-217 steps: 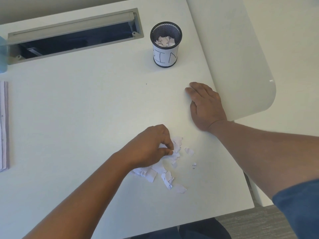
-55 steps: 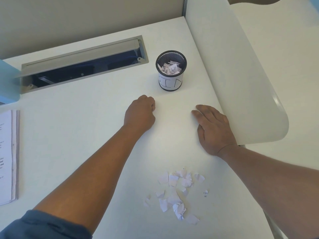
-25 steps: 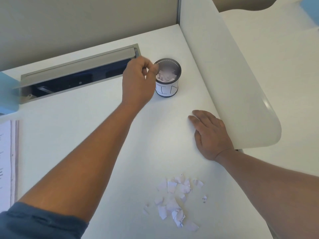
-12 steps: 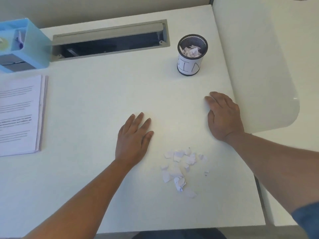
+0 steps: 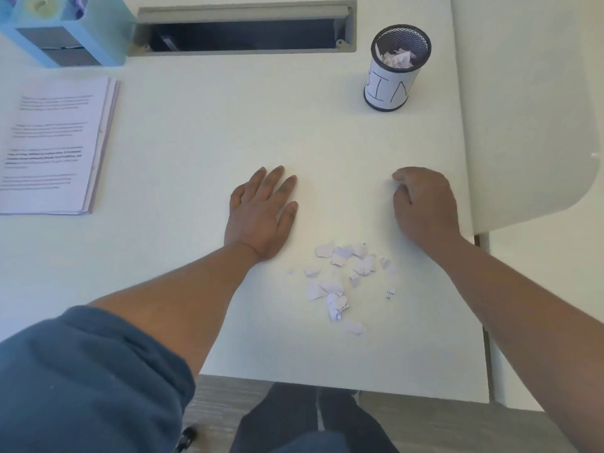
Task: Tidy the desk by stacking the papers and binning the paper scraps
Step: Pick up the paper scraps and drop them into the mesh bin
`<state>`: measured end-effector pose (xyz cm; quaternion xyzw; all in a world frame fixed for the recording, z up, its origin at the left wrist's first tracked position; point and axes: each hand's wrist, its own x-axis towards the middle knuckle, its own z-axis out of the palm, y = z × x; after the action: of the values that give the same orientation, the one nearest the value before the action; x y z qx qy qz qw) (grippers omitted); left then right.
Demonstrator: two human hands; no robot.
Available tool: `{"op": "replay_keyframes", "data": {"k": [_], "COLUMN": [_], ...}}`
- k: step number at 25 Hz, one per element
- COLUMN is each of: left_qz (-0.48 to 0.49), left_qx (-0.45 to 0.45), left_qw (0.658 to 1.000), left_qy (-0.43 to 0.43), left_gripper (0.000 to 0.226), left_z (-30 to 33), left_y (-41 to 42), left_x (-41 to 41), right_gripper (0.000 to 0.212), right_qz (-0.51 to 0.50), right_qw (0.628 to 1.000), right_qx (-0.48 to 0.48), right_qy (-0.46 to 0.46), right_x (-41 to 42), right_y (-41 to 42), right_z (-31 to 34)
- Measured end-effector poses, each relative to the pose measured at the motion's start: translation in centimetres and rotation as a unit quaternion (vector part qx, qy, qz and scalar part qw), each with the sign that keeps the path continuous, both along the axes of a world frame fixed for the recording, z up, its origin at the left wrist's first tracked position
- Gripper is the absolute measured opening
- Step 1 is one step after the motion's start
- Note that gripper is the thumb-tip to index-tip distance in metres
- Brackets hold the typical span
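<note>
A pile of several torn white paper scraps [image 5: 340, 279] lies on the white desk [image 5: 196, 142] near its front edge, between my two hands. My left hand [image 5: 261, 214] rests flat on the desk just left of the scraps, fingers straight and empty. My right hand [image 5: 425, 207] rests to the upper right of the pile with its fingers loosely curled down, holding nothing. The black mesh cup labelled BIN [image 5: 389, 93] stands at the back right with scraps inside. A neat stack of printed papers [image 5: 55, 145] lies at the left edge.
A light blue desk organiser [image 5: 65, 31] stands at the back left. A grey cable slot [image 5: 242, 31] is open along the back. A white rounded divider panel [image 5: 523, 109] borders the desk's right side. My legs show below the front edge.
My left hand dropped scraps into the bin, then came back and lies flat beside the pile. My right hand's fingers have curled from flat. The view has tilted down and nearer.
</note>
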<state>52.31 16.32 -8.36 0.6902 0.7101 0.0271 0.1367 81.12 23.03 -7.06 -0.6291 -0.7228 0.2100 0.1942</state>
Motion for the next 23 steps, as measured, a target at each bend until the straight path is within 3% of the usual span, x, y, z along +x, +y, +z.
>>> {"op": "replay_keyframes", "data": {"k": [3, 6, 10, 13, 18, 21, 23], "left_qz": [0.008, 0.006, 0.006, 0.006, 0.003, 0.003, 0.007], "left_qx": [-0.01, -0.012, -0.01, -0.01, -0.008, -0.004, -0.003], "left_qw": [1.0, 1.0, 1.0, 1.0, 1.0, 1.0, 1.0], "left_qy": [0.006, 0.014, 0.018, 0.019, 0.011, 0.009, 0.007], "left_gripper": [0.054, 0.054, 0.054, 0.055, 0.055, 0.055, 0.055], "left_z": [0.2, 0.3, 0.0, -0.2, -0.1, -0.1, -0.1], "left_y": [0.0, 0.2, 0.2, 0.2, 0.2, 0.2, 0.2], "left_x": [0.1, 0.2, 0.1, 0.1, 0.0, 0.1, 0.0], "right_gripper": [0.031, 0.028, 0.032, 0.024, 0.018, 0.024, 0.034], "right_qz": [0.142, 0.315, 0.416, 0.436, 0.337, 0.303, 0.289], "right_qw": [0.989, 0.949, 0.907, 0.895, 0.933, 0.946, 0.949], "right_qx": [0.003, 0.02, 0.063, 0.077, 0.057, 0.026, -0.047], "right_qy": [0.043, 0.013, -0.028, -0.054, -0.112, -0.116, -0.119], "right_x": [-4.4, -7.4, -9.0, -9.0, -6.1, -4.4, -3.8], "right_y": [-5.7, -10.1, -11.7, -11.8, -9.5, -8.4, -7.6], "right_z": [1.8, 1.2, -0.6, -0.7, 0.7, 2.3, 3.6]}}
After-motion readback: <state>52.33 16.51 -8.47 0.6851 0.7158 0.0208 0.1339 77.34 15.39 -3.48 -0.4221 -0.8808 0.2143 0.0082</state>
